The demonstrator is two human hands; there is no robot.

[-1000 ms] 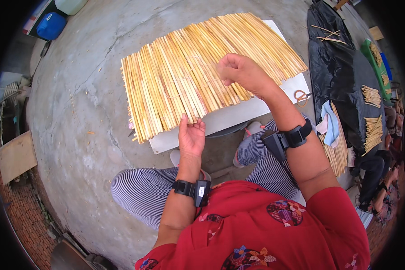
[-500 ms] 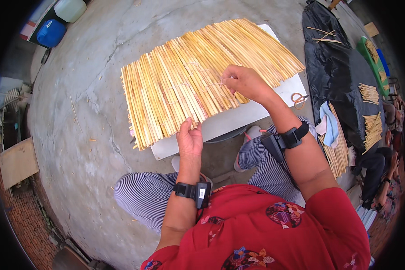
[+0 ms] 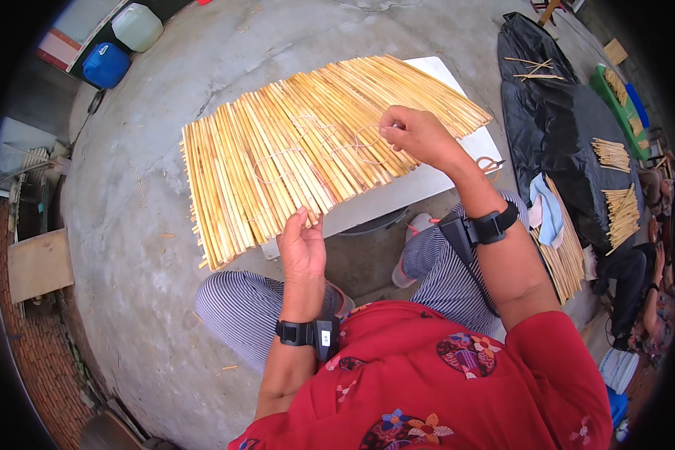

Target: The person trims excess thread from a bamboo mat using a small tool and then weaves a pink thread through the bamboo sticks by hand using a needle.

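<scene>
A mat of straw-yellow stalks (image 3: 232, 172) laid side by side rests over a white board (image 3: 375, 214). My left hand (image 3: 304, 244) is closed on the mat's near edge, thumb on top and the other fingers partly hidden below. Above the right part of the mat, my right hand (image 3: 420, 139) is closed in a pinch. A thin pale thread (image 3: 277, 155) lies in loose loops across the stalks and runs toward those pinched fingers. Whether a needle is also between them cannot be made out.
Scissors (image 3: 491, 166) with brown handles lie on the board's right side. Black sheeting (image 3: 536, 112) farther right bears bundles of stalks (image 3: 620, 214). A light-blue cloth (image 3: 549, 210) lies over more stalks. A blue jug (image 3: 106, 66) stands far left. Another person's arm (image 3: 652, 292) shows at far right.
The mat has shifted left over the board, with my left hand still on its edge. My right hand has drawn a little to the right, away from the thread loops.
</scene>
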